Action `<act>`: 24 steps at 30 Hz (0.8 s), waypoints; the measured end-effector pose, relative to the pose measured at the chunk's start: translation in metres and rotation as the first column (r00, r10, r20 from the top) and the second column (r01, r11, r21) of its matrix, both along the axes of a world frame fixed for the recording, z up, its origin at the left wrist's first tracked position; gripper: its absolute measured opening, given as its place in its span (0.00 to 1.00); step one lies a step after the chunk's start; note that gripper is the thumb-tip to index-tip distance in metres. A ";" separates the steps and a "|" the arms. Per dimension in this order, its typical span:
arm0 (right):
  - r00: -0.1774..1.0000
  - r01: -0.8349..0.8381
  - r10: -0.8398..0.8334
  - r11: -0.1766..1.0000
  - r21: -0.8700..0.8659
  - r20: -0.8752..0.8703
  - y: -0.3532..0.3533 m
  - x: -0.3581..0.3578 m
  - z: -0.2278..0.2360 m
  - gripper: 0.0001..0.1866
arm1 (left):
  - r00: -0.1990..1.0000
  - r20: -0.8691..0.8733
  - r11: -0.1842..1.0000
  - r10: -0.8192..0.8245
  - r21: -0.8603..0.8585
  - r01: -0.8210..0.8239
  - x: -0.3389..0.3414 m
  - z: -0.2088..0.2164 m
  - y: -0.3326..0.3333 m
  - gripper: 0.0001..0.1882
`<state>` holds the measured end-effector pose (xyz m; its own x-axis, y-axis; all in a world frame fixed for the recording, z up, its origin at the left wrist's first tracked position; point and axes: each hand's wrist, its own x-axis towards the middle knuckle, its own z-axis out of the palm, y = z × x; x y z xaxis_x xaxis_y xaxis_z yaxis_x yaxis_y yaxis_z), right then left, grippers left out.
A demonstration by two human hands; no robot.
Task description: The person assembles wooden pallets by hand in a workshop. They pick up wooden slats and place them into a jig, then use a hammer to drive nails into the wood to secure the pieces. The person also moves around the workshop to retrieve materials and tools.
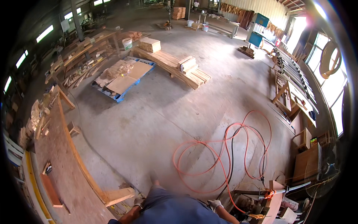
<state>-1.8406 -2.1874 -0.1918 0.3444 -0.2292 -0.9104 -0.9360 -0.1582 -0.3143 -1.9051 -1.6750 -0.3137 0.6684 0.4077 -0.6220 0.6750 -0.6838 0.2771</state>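
My left hand [139,202], in a pale glove, hangs low beside my blue-clad leg, close to the end of a wooden board [118,196]. My right hand [215,204], also gloved, is on the other side of my body, left of a cluttered work surface. Both hands are small in the picture and their fingers are too indistinct to tell whether they grip anything. An orange hose [201,174] lies in loose loops on the concrete floor ahead of my right hand, with a black cable [232,160] among its coils.
A long wooden workbench [71,168] curves along my left. Ahead stand a blue pallet [128,89] topped with cardboard and a stack of timber [175,67]. An orange-jawed bar clamp [269,194] is at my right, near a fan [323,175]. A cord [95,149] crosses the floor.
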 end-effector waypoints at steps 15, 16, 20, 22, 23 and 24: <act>0.944 -0.208 0.217 0.976 -0.065 0.249 0.182 0.203 0.044 0.14 | 0.753 -0.071 0.651 -0.655 0.453 0.609 0.154 0.026 0.136 0.10; 0.913 -0.269 0.287 0.958 -0.103 0.288 0.196 0.220 0.050 0.14 | 0.856 0.101 0.831 -0.507 0.321 0.454 0.153 0.021 0.147 0.10; 0.929 -0.242 0.230 0.970 0.007 0.289 0.198 0.255 0.042 0.14 | 0.892 -0.011 0.861 -0.452 0.254 0.440 0.142 0.009 0.144 0.12; 0.917 -0.328 0.312 0.945 0.021 0.248 0.190 0.269 0.023 0.17 | 0.764 -0.243 0.594 -0.598 0.506 0.626 0.133 0.000 0.138 0.19; 0.890 -0.418 0.411 0.909 -0.008 0.200 0.188 0.277 0.018 0.18 | 0.598 -0.395 0.441 -0.698 0.421 0.793 0.130 0.007 0.135 0.20; 0.832 -0.535 0.537 0.843 -0.052 0.139 0.186 0.283 0.016 0.20 | 0.624 -0.382 0.473 -0.682 0.420 0.774 0.127 0.018 0.124 0.19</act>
